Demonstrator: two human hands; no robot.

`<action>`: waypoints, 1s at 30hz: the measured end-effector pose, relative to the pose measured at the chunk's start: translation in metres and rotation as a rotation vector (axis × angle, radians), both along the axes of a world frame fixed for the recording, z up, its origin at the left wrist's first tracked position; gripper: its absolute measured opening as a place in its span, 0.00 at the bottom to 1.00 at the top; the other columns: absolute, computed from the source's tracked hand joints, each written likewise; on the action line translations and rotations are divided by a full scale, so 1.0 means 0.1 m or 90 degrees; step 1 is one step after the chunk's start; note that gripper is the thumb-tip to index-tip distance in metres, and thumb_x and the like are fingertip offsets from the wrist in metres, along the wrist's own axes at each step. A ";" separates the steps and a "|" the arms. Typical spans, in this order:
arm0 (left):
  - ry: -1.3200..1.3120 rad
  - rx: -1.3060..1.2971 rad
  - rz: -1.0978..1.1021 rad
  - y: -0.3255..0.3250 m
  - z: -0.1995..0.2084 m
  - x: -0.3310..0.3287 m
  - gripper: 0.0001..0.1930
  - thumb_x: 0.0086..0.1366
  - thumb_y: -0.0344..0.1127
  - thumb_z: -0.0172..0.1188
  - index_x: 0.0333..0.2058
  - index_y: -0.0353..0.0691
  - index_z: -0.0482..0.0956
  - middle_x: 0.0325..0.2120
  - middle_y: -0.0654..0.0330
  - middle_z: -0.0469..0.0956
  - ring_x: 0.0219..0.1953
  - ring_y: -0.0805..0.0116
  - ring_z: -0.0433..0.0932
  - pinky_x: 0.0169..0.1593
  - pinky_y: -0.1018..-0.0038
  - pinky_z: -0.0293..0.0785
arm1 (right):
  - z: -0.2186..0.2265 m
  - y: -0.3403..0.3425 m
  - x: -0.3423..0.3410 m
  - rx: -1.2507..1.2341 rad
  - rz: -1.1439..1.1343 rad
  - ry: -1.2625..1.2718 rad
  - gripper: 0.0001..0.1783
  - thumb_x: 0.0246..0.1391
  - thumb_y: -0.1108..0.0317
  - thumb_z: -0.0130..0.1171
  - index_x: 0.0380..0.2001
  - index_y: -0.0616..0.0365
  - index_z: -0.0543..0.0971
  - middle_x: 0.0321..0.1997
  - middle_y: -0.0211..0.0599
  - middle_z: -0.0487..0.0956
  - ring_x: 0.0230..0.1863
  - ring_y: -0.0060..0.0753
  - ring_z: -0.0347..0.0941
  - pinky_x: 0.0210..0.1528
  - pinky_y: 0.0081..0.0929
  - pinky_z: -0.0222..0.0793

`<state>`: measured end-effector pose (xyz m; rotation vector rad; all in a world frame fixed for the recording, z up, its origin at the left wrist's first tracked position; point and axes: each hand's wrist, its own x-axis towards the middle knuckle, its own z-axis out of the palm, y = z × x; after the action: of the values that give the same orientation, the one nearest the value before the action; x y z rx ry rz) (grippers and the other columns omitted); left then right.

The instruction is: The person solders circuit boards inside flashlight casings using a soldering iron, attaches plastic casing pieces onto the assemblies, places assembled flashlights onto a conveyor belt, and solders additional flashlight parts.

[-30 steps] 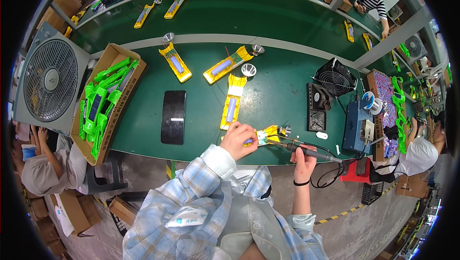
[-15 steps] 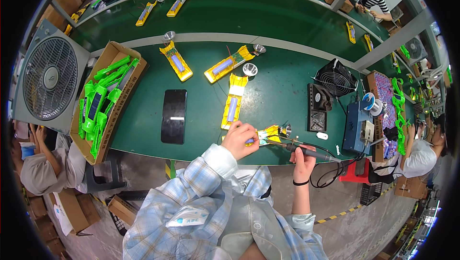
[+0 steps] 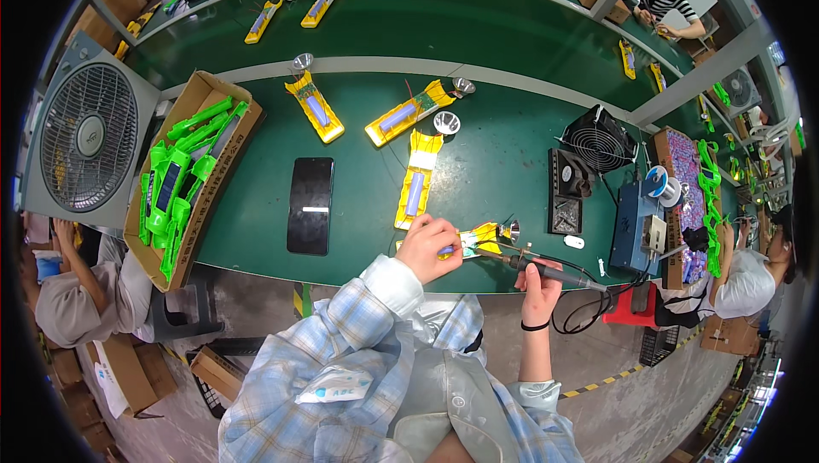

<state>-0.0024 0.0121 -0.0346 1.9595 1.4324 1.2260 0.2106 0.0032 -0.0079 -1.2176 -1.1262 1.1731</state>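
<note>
My left hand (image 3: 431, 249) is closed on the left end of a yellow lamp housing (image 3: 487, 236), near its purple battery cell, at the table's front edge. A small circuit board sits in this housing, and a round reflector (image 3: 509, 230) is at its right end. In my right hand (image 3: 540, 291) is a soldering iron (image 3: 548, 270), held like a pen, its tip pointing left at the board. Whether the tip touches the board I cannot tell. Just beyond my left hand lies another yellow lamp housing (image 3: 415, 193) with a battery and reflector.
Two more housings (image 3: 314, 111) (image 3: 401, 118) lie farther back. A black phone (image 3: 310, 205) and a carton (image 3: 223, 159) of green housings are left, beside a fan (image 3: 90, 135). Right are a small black fan (image 3: 599, 139), a blue soldering station (image 3: 628, 224) and a solder spool (image 3: 668, 192).
My hands, the soldering iron and the held lamp housing stay almost still. The yellow housings on the far green strip lie slightly farther right. The person at upper right has moved a little.
</note>
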 end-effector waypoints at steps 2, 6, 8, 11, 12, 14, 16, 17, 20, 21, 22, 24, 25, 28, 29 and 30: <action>-0.002 0.000 0.000 0.00 -0.01 0.00 0.06 0.41 0.28 0.61 0.19 0.43 0.72 0.24 0.66 0.72 0.30 0.70 0.72 0.41 0.73 0.58 | 0.00 -0.01 0.00 0.007 -0.006 0.003 0.08 0.52 0.72 0.50 0.35 0.61 0.66 0.20 0.31 0.68 0.17 0.19 0.63 0.19 0.13 0.55; -0.005 -0.012 -0.004 -0.01 0.00 0.00 0.06 0.41 0.28 0.61 0.19 0.43 0.72 0.24 0.66 0.72 0.30 0.71 0.72 0.42 0.73 0.58 | 0.00 -0.01 0.00 0.016 -0.010 -0.002 0.08 0.52 0.71 0.49 0.35 0.61 0.66 0.19 0.31 0.68 0.17 0.19 0.63 0.19 0.13 0.55; -0.004 -0.020 -0.002 -0.01 0.00 -0.01 0.06 0.41 0.28 0.61 0.19 0.43 0.72 0.24 0.66 0.72 0.31 0.71 0.73 0.42 0.72 0.58 | -0.01 -0.01 0.01 0.007 -0.006 -0.005 0.08 0.52 0.71 0.49 0.35 0.61 0.66 0.19 0.31 0.68 0.17 0.19 0.63 0.19 0.13 0.55; -0.005 -0.011 -0.004 -0.01 0.00 0.00 0.06 0.42 0.28 0.61 0.19 0.43 0.72 0.24 0.66 0.72 0.32 0.71 0.73 0.43 0.72 0.58 | -0.01 -0.01 0.00 -0.001 -0.001 -0.008 0.08 0.52 0.72 0.49 0.35 0.61 0.66 0.19 0.31 0.68 0.17 0.19 0.63 0.19 0.13 0.55; -0.005 -0.013 -0.003 -0.01 0.00 0.00 0.06 0.42 0.29 0.61 0.19 0.43 0.72 0.24 0.66 0.72 0.32 0.72 0.73 0.43 0.72 0.58 | -0.01 -0.01 0.00 0.001 0.000 -0.009 0.08 0.52 0.72 0.49 0.35 0.61 0.66 0.19 0.31 0.68 0.17 0.19 0.62 0.19 0.13 0.55; -0.006 -0.016 -0.002 -0.01 0.00 0.00 0.06 0.42 0.29 0.61 0.19 0.43 0.72 0.24 0.66 0.71 0.33 0.72 0.73 0.44 0.71 0.58 | -0.01 -0.01 -0.01 0.001 -0.001 -0.010 0.08 0.52 0.72 0.49 0.35 0.61 0.66 0.19 0.31 0.68 0.17 0.19 0.62 0.19 0.13 0.55; -0.005 0.013 0.001 0.00 0.00 0.00 0.05 0.42 0.30 0.60 0.19 0.42 0.71 0.24 0.65 0.71 0.29 0.69 0.70 0.40 0.72 0.60 | -0.01 0.00 -0.01 0.002 -0.003 -0.011 0.07 0.52 0.72 0.49 0.35 0.61 0.66 0.19 0.31 0.68 0.17 0.18 0.62 0.19 0.13 0.55; -0.005 0.012 0.001 0.00 0.00 0.00 0.05 0.42 0.30 0.60 0.19 0.42 0.71 0.24 0.65 0.71 0.29 0.69 0.70 0.40 0.72 0.60 | -0.01 0.00 -0.01 0.008 -0.005 -0.012 0.07 0.52 0.73 0.49 0.35 0.61 0.66 0.19 0.31 0.68 0.17 0.18 0.62 0.18 0.13 0.55; -0.005 0.012 -0.001 0.00 -0.01 -0.01 0.05 0.42 0.30 0.60 0.19 0.42 0.72 0.24 0.65 0.71 0.29 0.69 0.70 0.41 0.72 0.60 | -0.01 0.01 -0.02 0.012 -0.004 -0.020 0.07 0.52 0.73 0.49 0.35 0.61 0.66 0.19 0.31 0.67 0.16 0.18 0.62 0.18 0.13 0.55; -0.004 0.008 -0.003 0.00 -0.01 -0.01 0.05 0.42 0.30 0.60 0.19 0.42 0.72 0.24 0.65 0.71 0.29 0.69 0.70 0.41 0.72 0.60 | 0.00 0.01 -0.02 0.012 -0.002 -0.025 0.08 0.52 0.73 0.49 0.35 0.61 0.66 0.18 0.31 0.67 0.16 0.17 0.62 0.18 0.12 0.55; -0.004 0.005 -0.004 0.00 0.00 -0.01 0.05 0.42 0.30 0.60 0.19 0.42 0.72 0.24 0.65 0.71 0.29 0.69 0.70 0.41 0.71 0.61 | 0.01 0.01 -0.02 0.011 -0.001 -0.025 0.08 0.52 0.73 0.49 0.35 0.61 0.66 0.18 0.31 0.67 0.16 0.17 0.62 0.18 0.12 0.55; -0.006 0.003 -0.003 -0.01 -0.01 -0.01 0.05 0.42 0.30 0.60 0.19 0.42 0.72 0.24 0.65 0.71 0.29 0.69 0.71 0.41 0.71 0.61 | 0.04 0.01 -0.03 0.012 0.001 -0.037 0.08 0.52 0.72 0.50 0.35 0.61 0.66 0.18 0.31 0.68 0.16 0.17 0.62 0.18 0.12 0.55; -0.008 0.003 -0.004 -0.01 -0.01 -0.01 0.05 0.42 0.30 0.60 0.19 0.42 0.72 0.24 0.65 0.71 0.29 0.69 0.71 0.41 0.71 0.61 | 0.04 0.01 -0.03 0.012 0.000 -0.038 0.08 0.52 0.72 0.50 0.35 0.61 0.66 0.18 0.31 0.68 0.16 0.17 0.62 0.18 0.12 0.55; -0.011 0.003 -0.005 0.00 -0.02 -0.01 0.05 0.42 0.30 0.60 0.19 0.42 0.72 0.24 0.65 0.71 0.29 0.69 0.71 0.42 0.71 0.61 | 0.04 0.01 -0.03 0.010 -0.003 -0.029 0.08 0.52 0.72 0.50 0.35 0.61 0.66 0.19 0.31 0.68 0.16 0.17 0.62 0.18 0.12 0.55; -0.011 0.003 -0.005 0.00 -0.02 -0.01 0.05 0.42 0.30 0.60 0.19 0.42 0.72 0.24 0.65 0.71 0.29 0.69 0.71 0.42 0.71 0.61 | 0.04 0.01 -0.03 0.008 0.001 -0.028 0.08 0.52 0.72 0.50 0.35 0.61 0.66 0.19 0.31 0.68 0.17 0.17 0.62 0.19 0.12 0.55; -0.010 0.003 -0.005 0.00 -0.02 -0.02 0.05 0.42 0.30 0.60 0.19 0.42 0.72 0.24 0.65 0.71 0.29 0.69 0.71 0.42 0.71 0.61 | 0.05 0.01 -0.02 0.007 0.005 -0.028 0.08 0.52 0.72 0.50 0.35 0.61 0.66 0.19 0.31 0.68 0.17 0.17 0.62 0.19 0.13 0.56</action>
<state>-0.0039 0.0119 -0.0365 1.9522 1.4131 1.2394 0.2083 0.0038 -0.0031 -1.2368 -1.1694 1.1506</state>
